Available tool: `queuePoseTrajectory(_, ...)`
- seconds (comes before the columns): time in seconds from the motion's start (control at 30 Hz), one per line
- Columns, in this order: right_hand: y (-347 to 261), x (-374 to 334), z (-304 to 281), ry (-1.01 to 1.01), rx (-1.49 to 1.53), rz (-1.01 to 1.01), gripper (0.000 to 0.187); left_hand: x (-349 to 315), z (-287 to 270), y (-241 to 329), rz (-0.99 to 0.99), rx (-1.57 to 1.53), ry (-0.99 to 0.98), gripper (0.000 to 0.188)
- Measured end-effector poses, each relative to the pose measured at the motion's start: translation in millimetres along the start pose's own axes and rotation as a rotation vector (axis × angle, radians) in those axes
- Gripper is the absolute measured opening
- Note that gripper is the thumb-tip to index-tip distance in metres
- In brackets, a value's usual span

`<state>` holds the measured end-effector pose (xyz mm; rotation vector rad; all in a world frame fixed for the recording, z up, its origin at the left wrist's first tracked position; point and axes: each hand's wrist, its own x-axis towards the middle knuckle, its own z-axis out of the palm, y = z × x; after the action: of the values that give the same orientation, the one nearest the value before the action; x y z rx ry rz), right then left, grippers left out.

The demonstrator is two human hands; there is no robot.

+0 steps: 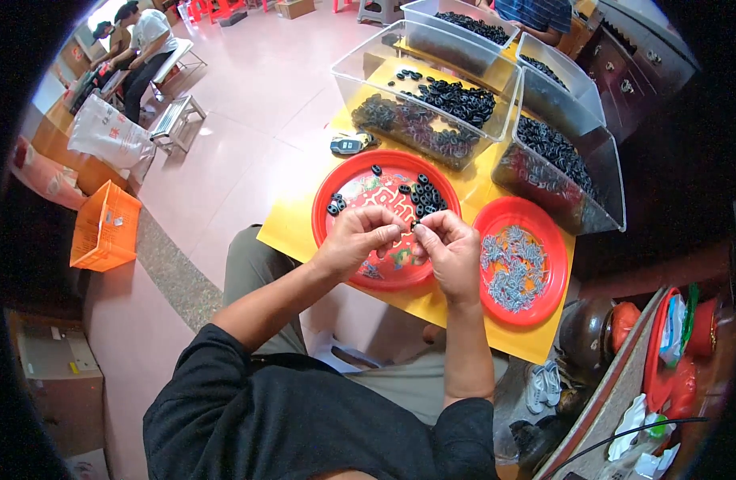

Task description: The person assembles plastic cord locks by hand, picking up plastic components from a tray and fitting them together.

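Note:
My left hand (362,242) and my right hand (452,254) meet over a red round tray (318,210) with a printed pattern. In my right thumb and fingertips is a small black oval part (415,226). The left thumb and fingers are pinched together beside it; whatever they hold is too small to make out. Several like black parts (426,194) are clustered at the tray's right side, a few more (336,205) at its left. To the right, a smaller red plate (558,276) bears many small silvery metal pieces (514,272).
Behind the tray stand clear plastic bins (358,90) of black parts; another bin (536,192) is at the right. A key fob (348,145) lies on the yellow tabletop (518,339). An orange crate (106,232) and seated people (150,48) are at the left; another person (536,14) sits opposite.

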<state>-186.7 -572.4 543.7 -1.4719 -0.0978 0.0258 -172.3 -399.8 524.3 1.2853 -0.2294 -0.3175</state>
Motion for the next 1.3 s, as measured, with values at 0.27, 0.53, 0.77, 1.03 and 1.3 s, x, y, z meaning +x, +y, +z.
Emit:
queuePoseTrajectory(0.27, 2, -1, 4, -0.057, 0.014, 0.004, 0.005, -5, 4, 5, 0.111, 0.269, 0.021, 0.012)
queuePoseTrajectory(0.53, 2, -3, 9, -0.045, -0.016, 0.03, 0.007, -5, 2, 2, 0.259, 0.51, 0.058, 0.011)
queuePoseTrajectory(0.77, 15, -4, 14, 0.034, -0.178, -0.118, 0.008, -1, 6, 4, 0.425, 0.785, 0.12, 0.01)
queuePoseTrajectory(1.03, 2, -1, 5, -0.041, 0.087, 0.06, 0.008, 1, 2, 25, -0.017, 0.316, -0.037, 0.021)
queuePoseTrajectory(1.3, 4, -1, -3, -0.042, 0.12, 0.025, 0.003, -21, -56, 30, 0.148, 0.561, 0.273, 0.01)
